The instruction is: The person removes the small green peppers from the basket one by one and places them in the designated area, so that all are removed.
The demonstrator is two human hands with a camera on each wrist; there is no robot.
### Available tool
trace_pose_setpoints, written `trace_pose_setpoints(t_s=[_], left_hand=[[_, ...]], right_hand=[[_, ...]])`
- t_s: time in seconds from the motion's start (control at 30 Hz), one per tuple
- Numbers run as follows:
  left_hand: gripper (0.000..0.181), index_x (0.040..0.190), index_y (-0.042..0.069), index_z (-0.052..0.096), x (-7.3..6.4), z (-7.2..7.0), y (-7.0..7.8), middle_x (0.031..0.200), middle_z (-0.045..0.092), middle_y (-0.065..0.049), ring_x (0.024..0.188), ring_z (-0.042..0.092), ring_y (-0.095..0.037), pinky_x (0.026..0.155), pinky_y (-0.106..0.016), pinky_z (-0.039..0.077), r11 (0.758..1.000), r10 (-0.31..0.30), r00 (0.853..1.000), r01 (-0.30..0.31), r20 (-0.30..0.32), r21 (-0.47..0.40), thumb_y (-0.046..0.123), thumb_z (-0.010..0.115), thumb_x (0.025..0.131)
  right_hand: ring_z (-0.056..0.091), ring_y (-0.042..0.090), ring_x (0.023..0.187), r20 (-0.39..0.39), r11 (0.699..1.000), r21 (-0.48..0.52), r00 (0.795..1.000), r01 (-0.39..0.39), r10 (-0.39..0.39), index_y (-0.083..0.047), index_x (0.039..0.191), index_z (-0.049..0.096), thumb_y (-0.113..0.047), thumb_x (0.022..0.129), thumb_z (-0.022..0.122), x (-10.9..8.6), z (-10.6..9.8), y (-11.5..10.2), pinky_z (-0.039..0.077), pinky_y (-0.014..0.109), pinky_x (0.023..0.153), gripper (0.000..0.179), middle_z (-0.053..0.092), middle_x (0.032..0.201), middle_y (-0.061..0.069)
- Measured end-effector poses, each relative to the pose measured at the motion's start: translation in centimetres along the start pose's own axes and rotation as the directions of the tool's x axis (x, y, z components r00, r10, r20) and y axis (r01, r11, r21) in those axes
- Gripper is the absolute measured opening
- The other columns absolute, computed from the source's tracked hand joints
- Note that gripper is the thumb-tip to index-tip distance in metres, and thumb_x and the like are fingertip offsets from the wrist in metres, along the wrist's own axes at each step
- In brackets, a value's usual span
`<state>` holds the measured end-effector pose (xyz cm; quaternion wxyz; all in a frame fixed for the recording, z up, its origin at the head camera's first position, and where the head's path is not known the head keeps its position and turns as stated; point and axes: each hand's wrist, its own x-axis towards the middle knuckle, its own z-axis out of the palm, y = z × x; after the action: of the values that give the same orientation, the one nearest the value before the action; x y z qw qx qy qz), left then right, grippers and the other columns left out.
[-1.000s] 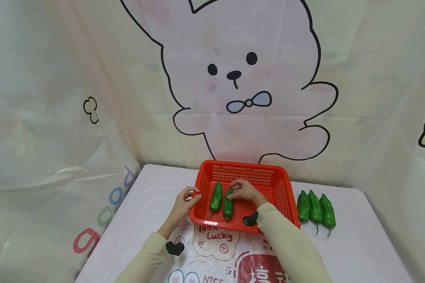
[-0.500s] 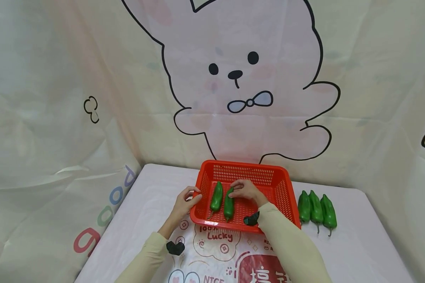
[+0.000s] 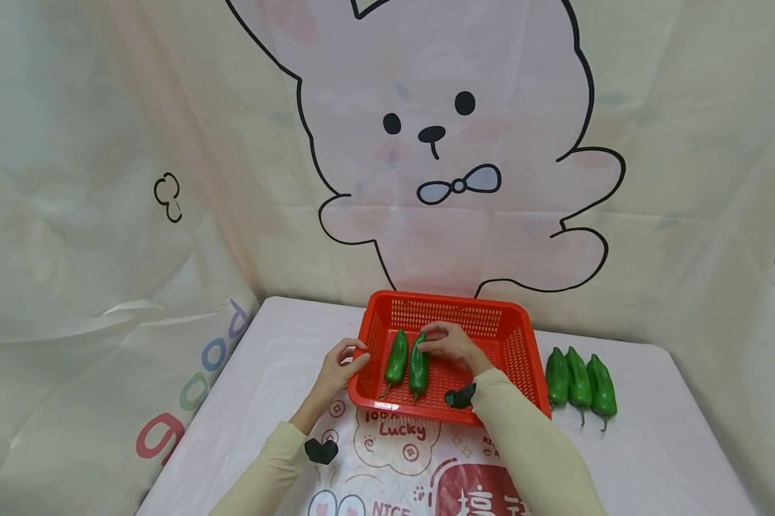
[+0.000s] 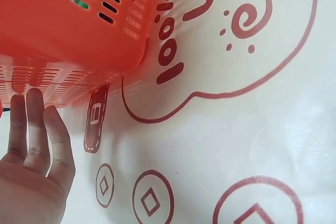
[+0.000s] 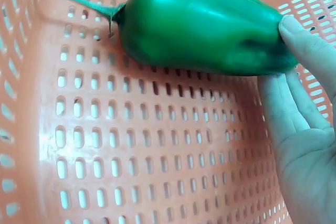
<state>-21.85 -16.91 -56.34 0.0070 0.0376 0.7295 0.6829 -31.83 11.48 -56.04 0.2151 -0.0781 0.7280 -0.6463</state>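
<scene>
In the head view a red plastic basket (image 3: 465, 411) with slotted walls stands on the table, holding two green peppers. My left hand (image 3: 331, 374) grips its left rim, thumb on top; in the left wrist view the fingers (image 4: 35, 124) touch the outer wall and the thumb is hardly visible. My right hand (image 3: 453, 345) reaches into the basket and pinches the stemless far end of the right-hand green pepper (image 3: 418, 374). The right wrist view shows thumb and fingers at that pepper's (image 5: 194, 27) tip. Another green pepper (image 3: 397, 358) lies just left of it.
Three more green peppers (image 3: 579, 383) lie side by side on the table, close to the basket's right wall. A white printed cloth (image 3: 394, 459) covers the table. Behind the basket rises a curtain (image 3: 452, 244) with a cartoon bear.
The far end of the pinched pepper has come up slightly with my right hand. My left hand keeps its place on the rim. The head view has shifted a little.
</scene>
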Motion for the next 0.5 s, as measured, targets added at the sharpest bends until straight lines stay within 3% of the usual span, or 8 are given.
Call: trace_pose_setpoints(t_s=[0.3,0.5], left_hand=[[0.03,0.122,0.011,0.061,0.0,0.04,0.03,0.123,0.061,-0.017,0.103,0.064,-0.041,0.079,-0.048,0.06,1.0,0.001,1.0,-0.001,-0.004,0.015,0.025,0.071,0.098],[0.029,0.122,0.009,0.061,-0.11,0.22,0.22,0.123,0.061,-0.016,0.105,0.062,-0.037,0.08,-0.05,0.059,1.0,0.006,1.0,-0.006,-0.024,0.022,0.02,0.071,0.098]], right_hand=[[0.069,0.031,0.094,0.026,0.993,0.114,1.0,-0.012,0.01,0.012,0.134,0.051,0.002,0.093,0.072,0.03,-0.38,-0.59,0.057,0.055,0.085,0.047,0.065,0.11,0.02],[0.07,0.033,0.095,0.043,0.992,0.124,0.999,-0.014,0.009,0.012,0.135,0.049,0.003,0.095,0.069,-0.2,-0.42,-0.57,0.056,0.057,0.084,0.046,0.066,0.111,0.021]])
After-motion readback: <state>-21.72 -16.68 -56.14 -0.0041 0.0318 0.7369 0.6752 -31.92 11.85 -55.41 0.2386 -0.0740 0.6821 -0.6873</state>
